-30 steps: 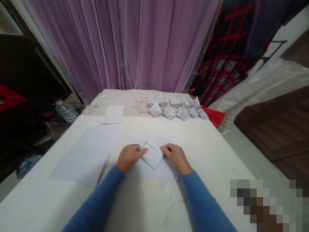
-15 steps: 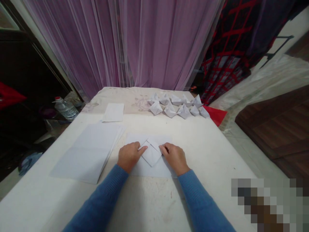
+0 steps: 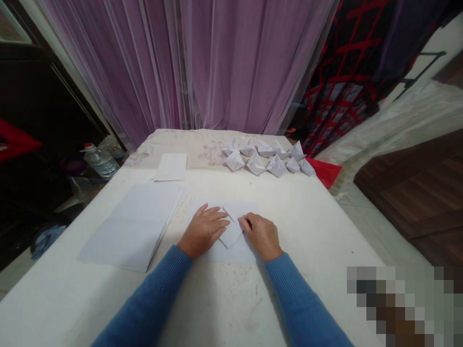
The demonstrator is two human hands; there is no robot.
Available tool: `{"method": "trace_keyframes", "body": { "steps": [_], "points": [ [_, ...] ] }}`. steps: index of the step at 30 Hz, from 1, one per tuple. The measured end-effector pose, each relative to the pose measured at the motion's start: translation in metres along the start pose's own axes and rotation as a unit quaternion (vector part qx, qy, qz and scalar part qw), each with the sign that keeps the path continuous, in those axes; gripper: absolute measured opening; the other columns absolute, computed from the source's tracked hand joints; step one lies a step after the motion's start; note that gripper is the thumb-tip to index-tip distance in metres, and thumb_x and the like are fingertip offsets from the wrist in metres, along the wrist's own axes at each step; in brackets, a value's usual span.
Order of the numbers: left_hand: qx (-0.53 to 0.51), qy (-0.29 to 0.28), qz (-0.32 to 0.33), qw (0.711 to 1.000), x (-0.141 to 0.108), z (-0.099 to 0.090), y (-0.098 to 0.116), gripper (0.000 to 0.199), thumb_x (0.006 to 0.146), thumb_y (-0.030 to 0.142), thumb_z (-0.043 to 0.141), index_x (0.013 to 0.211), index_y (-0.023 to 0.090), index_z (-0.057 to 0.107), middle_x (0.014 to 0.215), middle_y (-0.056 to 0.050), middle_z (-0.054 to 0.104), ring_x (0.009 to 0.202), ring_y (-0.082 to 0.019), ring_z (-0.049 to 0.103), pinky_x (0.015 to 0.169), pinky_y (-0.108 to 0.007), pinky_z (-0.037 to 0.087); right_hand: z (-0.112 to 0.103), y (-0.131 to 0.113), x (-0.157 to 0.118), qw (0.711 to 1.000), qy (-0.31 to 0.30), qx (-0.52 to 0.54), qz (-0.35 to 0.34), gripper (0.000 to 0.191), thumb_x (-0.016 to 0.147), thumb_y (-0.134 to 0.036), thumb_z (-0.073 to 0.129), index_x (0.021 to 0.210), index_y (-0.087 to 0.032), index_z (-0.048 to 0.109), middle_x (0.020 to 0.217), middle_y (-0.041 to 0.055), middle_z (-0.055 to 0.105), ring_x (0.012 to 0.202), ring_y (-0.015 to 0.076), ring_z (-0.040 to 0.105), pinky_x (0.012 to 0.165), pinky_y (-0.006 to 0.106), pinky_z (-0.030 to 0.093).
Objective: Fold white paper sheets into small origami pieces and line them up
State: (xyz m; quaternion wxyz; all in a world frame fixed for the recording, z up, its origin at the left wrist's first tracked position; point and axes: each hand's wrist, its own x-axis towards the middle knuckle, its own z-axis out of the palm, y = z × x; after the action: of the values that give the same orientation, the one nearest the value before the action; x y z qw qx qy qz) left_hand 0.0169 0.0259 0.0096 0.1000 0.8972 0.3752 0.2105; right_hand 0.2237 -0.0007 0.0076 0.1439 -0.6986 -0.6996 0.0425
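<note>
A folded white paper (image 3: 231, 234), diamond-shaped with a slit along its upper right, lies on a flat white sheet (image 3: 231, 256) in front of me. My left hand (image 3: 205, 227) rests flat over its left side, fingers stretched out and covering that corner. At the right corner, my right hand (image 3: 261, 233) pinches the folded paper's edge between thumb and curled fingers.
Left of my hands lies a stack of white sheets (image 3: 126, 226), with a smaller folded white paper (image 3: 171, 167) beyond it. Several folded paper boats (image 3: 256, 165) stand in two rows at the table's far right. A plastic bottle (image 3: 101, 161) is off the table's left side.
My left hand has let go of the left corner and spread its fingers flat over the folded paper. The right hand keeps its pinch in the same place.
</note>
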Motion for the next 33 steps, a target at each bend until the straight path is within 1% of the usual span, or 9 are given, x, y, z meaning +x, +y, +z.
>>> {"method": "trace_keyframes", "body": {
  "steps": [2, 5, 8, 11, 14, 16, 18, 22, 33],
  "points": [
    [-0.014, -0.022, 0.008, 1.0, -0.002, 0.006, -0.004, 0.027, 0.093, 0.023, 0.052, 0.115, 0.028, 0.066, 0.127, -0.004, 0.065, 0.129, -0.023, 0.049, 0.114, -0.049, 0.023, 0.001, 0.0, 0.0, 1.0, 0.001, 0.003, 0.003, 0.029, 0.093, -0.04, 0.049, 0.078, -0.023, 0.067, 0.076, 0.0029, 0.071, 0.066, 0.0148, 0.061, 0.057, 0.026, 0.029],
    [-0.033, -0.057, -0.008, 0.998, -0.005, 0.011, -0.011, 0.028, 0.094, 0.025, 0.05, 0.118, 0.027, 0.065, 0.129, -0.004, 0.064, 0.13, -0.022, 0.048, 0.114, -0.049, 0.024, 0.001, 0.001, 0.0, 1.0, 0.004, 0.024, 0.005, 0.025, 0.092, -0.038, 0.051, 0.082, -0.023, 0.067, 0.076, 0.0021, 0.07, 0.066, 0.0147, 0.06, 0.059, 0.025, 0.032],
    [-0.053, -0.073, -0.02, 0.996, -0.006, 0.013, -0.016, 0.028, 0.095, 0.027, 0.049, 0.117, 0.027, 0.065, 0.13, -0.003, 0.063, 0.131, -0.021, 0.048, 0.114, -0.048, 0.026, -0.003, 0.002, -0.003, 0.997, 0.052, 0.05, -0.025, 0.019, 0.091, -0.032, 0.052, 0.09, -0.021, 0.068, 0.085, 0.0039, 0.069, 0.074, 0.0164, 0.061, 0.065, 0.026, 0.039],
    [-0.068, -0.074, -0.025, 0.995, -0.007, 0.014, -0.019, 0.027, 0.094, 0.026, 0.049, 0.116, 0.027, 0.066, 0.129, -0.003, 0.063, 0.131, -0.02, 0.048, 0.113, -0.048, 0.027, -0.009, 0.002, -0.011, 0.985, 0.099, 0.065, -0.127, 0.02, 0.091, -0.027, 0.052, 0.096, -0.021, 0.07, 0.102, 0.0079, 0.067, 0.094, 0.0203, 0.059, 0.082, 0.03, 0.042],
    [-0.072, -0.066, -0.022, 0.995, -0.007, 0.017, -0.02, 0.028, 0.094, 0.025, 0.05, 0.117, 0.027, 0.065, 0.13, -0.004, 0.063, 0.131, -0.02, 0.047, 0.113, -0.047, 0.027, -0.01, -0.002, -0.021, 0.96, 0.07, 0.072, -0.26, 0.023, 0.091, -0.028, 0.054, 0.108, -0.026, 0.069, 0.127, 0.0072, 0.06, 0.121, 0.0251, 0.048, 0.099, 0.04, 0.036],
    [-0.074, -0.062, -0.019, 0.995, -0.007, 0.018, -0.021, 0.028, 0.094, 0.024, 0.049, 0.118, 0.027, 0.065, 0.13, -0.004, 0.063, 0.132, -0.02, 0.047, 0.113, -0.047, 0.027, -0.007, -0.005, -0.027, 0.95, 0.036, 0.058, -0.306, 0.029, 0.092, -0.031, 0.055, 0.119, -0.029, 0.065, 0.14, 0.0063, 0.051, 0.132, 0.0276, 0.038, 0.105, 0.045, 0.031],
    [-0.079, -0.062, -0.019, 0.995, -0.007, 0.018, -0.02, 0.029, 0.094, 0.023, 0.049, 0.118, 0.027, 0.065, 0.129, -0.004, 0.063, 0.132, -0.019, 0.047, 0.114, -0.046, 0.027, -0.004, -0.006, -0.03, 0.949, 0.012, 0.041, -0.313, 0.034, 0.092, -0.033, 0.055, 0.125, -0.03, 0.061, 0.146, 0.0071, 0.046, 0.137, 0.029, 0.033, 0.108, 0.049, 0.028],
    [-0.088, -0.068, -0.027, 0.993, -0.006, 0.015, -0.018, 0.029, 0.093, 0.023, 0.05, 0.117, 0.027, 0.065, 0.129, -0.004, 0.063, 0.131, -0.02, 0.047, 0.114, -0.047, 0.027, 0.0, -0.007, -0.033, 0.95, -0.013, 0.037, -0.31, 0.033, 0.092, -0.036, 0.055, 0.124, -0.032, 0.062, 0.148, 0.0088, 0.043, 0.139, 0.0302, 0.031, 0.108, 0.051, 0.028],
    [-0.102, -0.063, -0.034, 0.992, -0.005, 0.015, -0.016, 0.025, 0.094, 0.026, 0.05, 0.112, 0.026, 0.068, 0.128, -0.004, 0.064, 0.13, -0.019, 0.049, 0.114, -0.047, 0.026, -0.006, 0.003, -0.049, 0.947, -0.003, 0.039, -0.318, 0.029, 0.091, -0.036, 0.058, 0.119, -0.035, 0.066, 0.146, 0.0063, 0.046, 0.14, 0.0292, 0.03, 0.11, 0.051, 0.026]
  ]
}}
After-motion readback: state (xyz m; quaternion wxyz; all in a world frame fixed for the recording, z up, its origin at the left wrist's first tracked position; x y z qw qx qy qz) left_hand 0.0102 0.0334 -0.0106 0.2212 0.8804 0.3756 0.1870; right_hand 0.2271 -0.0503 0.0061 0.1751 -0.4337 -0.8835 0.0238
